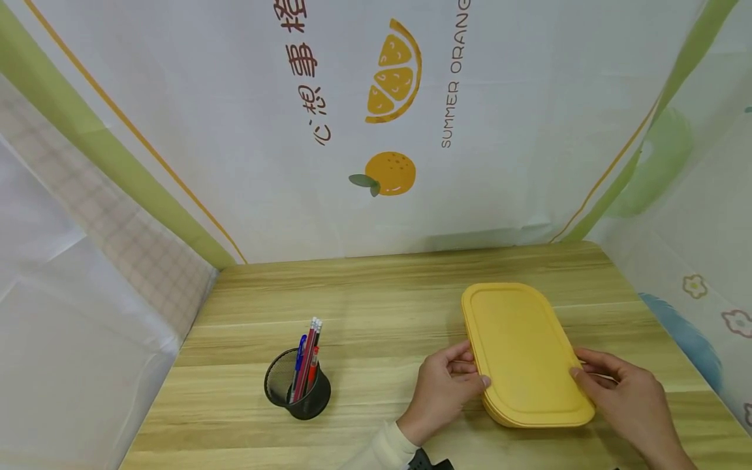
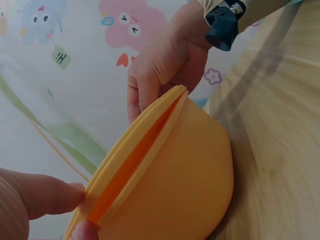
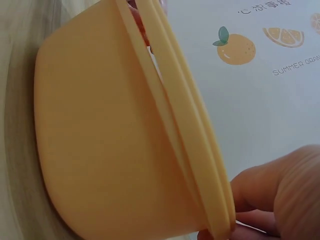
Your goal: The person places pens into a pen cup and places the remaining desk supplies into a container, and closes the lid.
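Observation:
A yellow rectangular lid point(image 1: 523, 346) with rounded corners lies over a matching yellow container point(image 3: 100, 120) on the right of the table. My left hand point(image 1: 443, 385) pinches the lid's left edge between thumb and fingers. Opposite it, my right hand point(image 1: 625, 391) grips the right edge the same way. Both wrist views show a gap between the lid and the container's rim point(image 2: 145, 165), so the lid is raised along part of its edge. The container's inside is mostly hidden from above.
Left of the hands stands a black mesh pen holder point(image 1: 317, 395) with several pens and pencils point(image 1: 305, 365). The wood-grain table point(image 1: 382, 307) is bordered by hanging printed cloths, one at the back point(image 1: 499, 163) and others at both sides.

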`<state>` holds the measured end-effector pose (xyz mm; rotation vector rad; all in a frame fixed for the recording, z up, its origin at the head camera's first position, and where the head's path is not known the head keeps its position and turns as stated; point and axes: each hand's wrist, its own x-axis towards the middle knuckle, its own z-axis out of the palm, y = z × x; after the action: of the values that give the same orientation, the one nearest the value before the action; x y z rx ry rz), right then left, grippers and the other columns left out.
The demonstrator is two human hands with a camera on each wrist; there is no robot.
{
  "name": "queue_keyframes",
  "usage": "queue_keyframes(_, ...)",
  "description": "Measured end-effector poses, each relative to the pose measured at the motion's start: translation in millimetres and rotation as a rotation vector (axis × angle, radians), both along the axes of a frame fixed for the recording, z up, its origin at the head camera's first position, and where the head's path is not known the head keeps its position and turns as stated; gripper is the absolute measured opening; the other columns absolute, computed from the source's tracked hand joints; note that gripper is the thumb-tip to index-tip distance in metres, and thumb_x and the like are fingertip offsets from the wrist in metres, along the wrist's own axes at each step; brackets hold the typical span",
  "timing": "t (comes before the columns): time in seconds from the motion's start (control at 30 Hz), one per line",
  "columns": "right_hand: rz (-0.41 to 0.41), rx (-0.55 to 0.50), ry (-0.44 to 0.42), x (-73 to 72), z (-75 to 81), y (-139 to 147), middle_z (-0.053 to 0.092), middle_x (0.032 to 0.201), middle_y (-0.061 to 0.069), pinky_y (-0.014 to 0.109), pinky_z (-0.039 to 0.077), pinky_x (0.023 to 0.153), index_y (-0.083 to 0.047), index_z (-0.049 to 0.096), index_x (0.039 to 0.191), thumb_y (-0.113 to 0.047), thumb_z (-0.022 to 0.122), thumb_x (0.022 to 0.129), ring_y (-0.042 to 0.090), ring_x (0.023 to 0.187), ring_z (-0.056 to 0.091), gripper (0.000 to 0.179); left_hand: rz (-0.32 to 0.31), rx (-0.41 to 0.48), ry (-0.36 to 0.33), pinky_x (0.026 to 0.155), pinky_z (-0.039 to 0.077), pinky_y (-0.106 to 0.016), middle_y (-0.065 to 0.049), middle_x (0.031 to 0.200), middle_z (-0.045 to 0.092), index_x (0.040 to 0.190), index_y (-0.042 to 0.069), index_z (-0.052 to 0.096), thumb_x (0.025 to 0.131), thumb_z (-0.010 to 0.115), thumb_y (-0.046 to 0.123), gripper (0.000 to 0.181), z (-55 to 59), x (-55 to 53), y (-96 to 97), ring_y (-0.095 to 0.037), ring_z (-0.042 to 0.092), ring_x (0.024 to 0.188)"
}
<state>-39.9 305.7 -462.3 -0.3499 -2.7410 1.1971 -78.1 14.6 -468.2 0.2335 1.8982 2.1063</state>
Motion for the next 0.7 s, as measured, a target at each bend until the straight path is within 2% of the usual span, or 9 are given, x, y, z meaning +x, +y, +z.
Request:
queue_keyframes(0.47, -0.006, 0.009, -0.022, 2.3, -1.7, 1.0, 0.079, 0.111, 0.017, 0.014, 0.057, 0.062, -0.001, 0.072, 0.133, -0.04, 0.079, 0.097, -0.016, 0.076, 0.065, 0.054, -0.008, 0.0, 0.008, 0.087, 0.058, -0.015, -0.006, 0.119, 0.063, 0.145, -0.008, 0.057, 0.085, 0.079, -0.003, 0.064, -3.9, 0.0, -1.1, -0.01, 0.066, 0.1)
queue_keyframes(0.7, -0.016, 0.019, -0.028, 1.6, -0.7, 1.0, 0.079, 0.11, 0.018, 0.012, 0.054, 0.061, 0.001, 0.073, 0.132, -0.035, 0.08, 0.097, -0.017, 0.075, 0.063, 0.051, -0.011, -0.013, 0.02, 0.085, 0.056, -0.013, -0.007, 0.119, 0.064, 0.145, -0.009, 0.057, 0.085, 0.079, -0.004, 0.064, -3.2, 1.0, -2.2, -0.01, 0.065, 0.1)
